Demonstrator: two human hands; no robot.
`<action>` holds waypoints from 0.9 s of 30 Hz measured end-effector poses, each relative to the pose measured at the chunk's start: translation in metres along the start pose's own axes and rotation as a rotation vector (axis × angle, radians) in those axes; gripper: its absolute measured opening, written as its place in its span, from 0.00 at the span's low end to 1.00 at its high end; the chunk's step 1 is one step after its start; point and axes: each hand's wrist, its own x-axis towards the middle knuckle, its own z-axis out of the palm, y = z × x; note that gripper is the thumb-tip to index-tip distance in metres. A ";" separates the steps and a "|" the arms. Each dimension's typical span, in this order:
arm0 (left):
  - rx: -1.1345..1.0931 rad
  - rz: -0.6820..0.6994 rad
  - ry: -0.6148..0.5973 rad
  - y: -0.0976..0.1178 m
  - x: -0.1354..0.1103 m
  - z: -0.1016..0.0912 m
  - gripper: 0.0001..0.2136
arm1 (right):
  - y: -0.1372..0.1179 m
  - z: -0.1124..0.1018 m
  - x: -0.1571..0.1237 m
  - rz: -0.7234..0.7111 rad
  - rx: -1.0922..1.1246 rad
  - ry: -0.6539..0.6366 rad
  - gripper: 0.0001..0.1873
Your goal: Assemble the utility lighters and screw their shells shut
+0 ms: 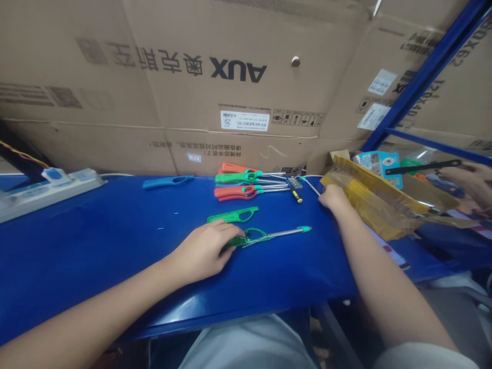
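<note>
My left hand (209,246) is closed over the handle of an opened green gas lighter (253,236), whose metal tube with a teal tip points right. Its inside and a thin wire show beside my fingers. Just behind lies a separate green handle half (232,215). My right hand (333,199) is closed around the near end of a thin metal rod (312,187) with a teal tip, beside the cardboard box. Several assembled lighters (236,192) with red, green and orange handles lie in a pile at the back, near a yellow-and-black screwdriver (295,195).
A blue handle piece (167,181) lies at the back left of the blue table (96,256). A white power strip (54,187) stands at the left. Upright cardboard (154,92) walls the back. A taped box (376,200) sits right, near another person's hand (474,179).
</note>
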 end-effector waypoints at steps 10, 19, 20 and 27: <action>-0.021 0.022 0.012 -0.001 0.001 0.001 0.15 | -0.003 0.000 -0.004 -0.063 0.213 0.035 0.19; -0.038 -0.037 0.043 -0.005 0.003 0.004 0.12 | -0.040 -0.022 -0.048 -0.640 0.560 -0.018 0.17; -0.043 -0.041 0.043 -0.006 0.003 0.004 0.12 | -0.046 -0.022 -0.057 -0.733 0.573 -0.089 0.17; -0.038 -0.041 0.052 -0.009 0.003 0.005 0.12 | -0.057 -0.023 -0.082 -0.955 0.514 -0.236 0.22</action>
